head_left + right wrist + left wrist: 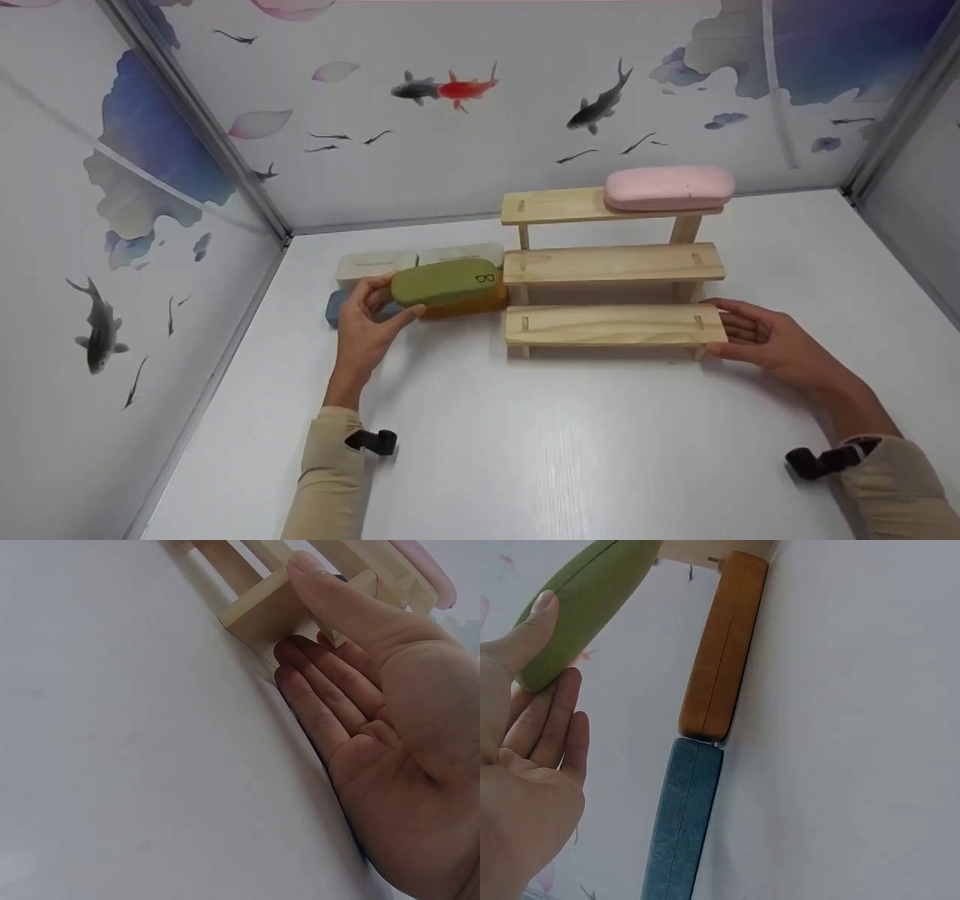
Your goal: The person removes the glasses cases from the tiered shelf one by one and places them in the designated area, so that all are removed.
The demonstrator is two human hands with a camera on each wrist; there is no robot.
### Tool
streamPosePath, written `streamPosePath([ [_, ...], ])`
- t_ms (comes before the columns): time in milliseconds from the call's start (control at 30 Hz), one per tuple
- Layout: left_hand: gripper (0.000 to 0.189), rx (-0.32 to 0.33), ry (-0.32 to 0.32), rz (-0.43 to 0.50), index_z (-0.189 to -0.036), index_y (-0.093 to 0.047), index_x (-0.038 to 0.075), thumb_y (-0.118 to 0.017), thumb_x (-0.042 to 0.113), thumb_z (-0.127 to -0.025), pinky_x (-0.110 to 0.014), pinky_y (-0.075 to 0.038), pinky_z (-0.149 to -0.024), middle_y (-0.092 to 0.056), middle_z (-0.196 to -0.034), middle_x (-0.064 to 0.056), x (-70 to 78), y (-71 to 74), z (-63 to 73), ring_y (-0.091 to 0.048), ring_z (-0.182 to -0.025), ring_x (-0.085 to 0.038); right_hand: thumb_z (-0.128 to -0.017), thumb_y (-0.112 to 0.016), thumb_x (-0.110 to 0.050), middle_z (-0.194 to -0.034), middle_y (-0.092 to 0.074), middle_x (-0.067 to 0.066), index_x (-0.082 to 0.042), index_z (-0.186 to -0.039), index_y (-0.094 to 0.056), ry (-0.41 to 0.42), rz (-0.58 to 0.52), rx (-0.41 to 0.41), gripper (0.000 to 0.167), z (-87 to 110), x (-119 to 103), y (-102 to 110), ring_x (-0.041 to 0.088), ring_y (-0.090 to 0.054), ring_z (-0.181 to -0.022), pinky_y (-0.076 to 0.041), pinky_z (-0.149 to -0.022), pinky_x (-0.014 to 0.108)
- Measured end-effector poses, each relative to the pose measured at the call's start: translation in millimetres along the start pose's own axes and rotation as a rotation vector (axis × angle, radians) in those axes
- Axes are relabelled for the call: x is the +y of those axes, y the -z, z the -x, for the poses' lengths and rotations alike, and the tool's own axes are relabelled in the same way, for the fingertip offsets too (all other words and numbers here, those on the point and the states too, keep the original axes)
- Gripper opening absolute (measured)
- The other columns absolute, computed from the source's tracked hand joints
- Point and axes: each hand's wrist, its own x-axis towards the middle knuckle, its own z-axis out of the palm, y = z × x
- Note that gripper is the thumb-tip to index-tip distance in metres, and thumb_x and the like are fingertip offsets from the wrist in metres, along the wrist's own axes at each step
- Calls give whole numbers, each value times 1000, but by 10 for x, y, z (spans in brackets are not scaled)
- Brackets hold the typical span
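My left hand [365,322] pinches the left end of a green glasses case [446,283] between thumb and fingers. The case has a small glasses drawing on its lid and is raised above the other cases. In the left wrist view, an orange case [724,645] and a blue case [682,821] lie end to end beneath it. My right hand [780,349] holds the right end of the lowest step of a three-step wooden stand [611,326], thumb at the front and fingers behind. On the stand's top step lies a pink glasses case [670,187].
Two whitish cases [376,266] stand behind the blue and orange ones, partly hidden by the green case. They lie left of the stand on a white table [570,442]. Panels printed with fish [596,105] wall the table's back and sides.
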Motion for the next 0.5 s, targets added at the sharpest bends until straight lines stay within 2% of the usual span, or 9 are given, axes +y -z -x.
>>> streamPosePath([
  [67, 62, -18, 10, -18, -140, -66, 18, -95, 23, -85, -42, -55, -115, -75, -135, -1, -22, 14, 27, -70, -128, -19, -103, -75, -12, -146, -61, -18, 2, -167, -34, -3, -1, 2, 77, 2, -3, -4, -7, -64, -128, -59, -99, 16],
  [133, 62, -36, 24, -29, -140, -66, 18, -95, 23, -85, -43, -54, -116, -75, -135, 0, -48, 24, 55, -70, -128, -19, -103, -76, -13, -146, -61, -17, 2, -167, -34, -6, 4, 3, 77, 3, -11, -8, -7, -64, -128, -59, -99, 16],
  [333, 62, -90, 68, -60, -139, -66, 17, -95, 24, -85, -27, -56, -112, -75, -136, 0, -137, 58, 124, -71, -127, -17, -103, -77, -17, -148, -61, -11, -2, -167, -37, -17, 33, 10, 77, 5, -53, -23, -8, -64, -127, -59, -98, 16],
  [500, 61, -138, 99, -89, -139, -66, 19, -95, 28, -86, -27, -55, -114, -76, -135, 2, -173, 72, 170, -71, -127, -15, -103, -77, -15, -146, -62, -15, -2, -167, -37, -6, 27, 4, 76, 6, -32, -17, -8, -64, -128, -59, -99, 16],
])
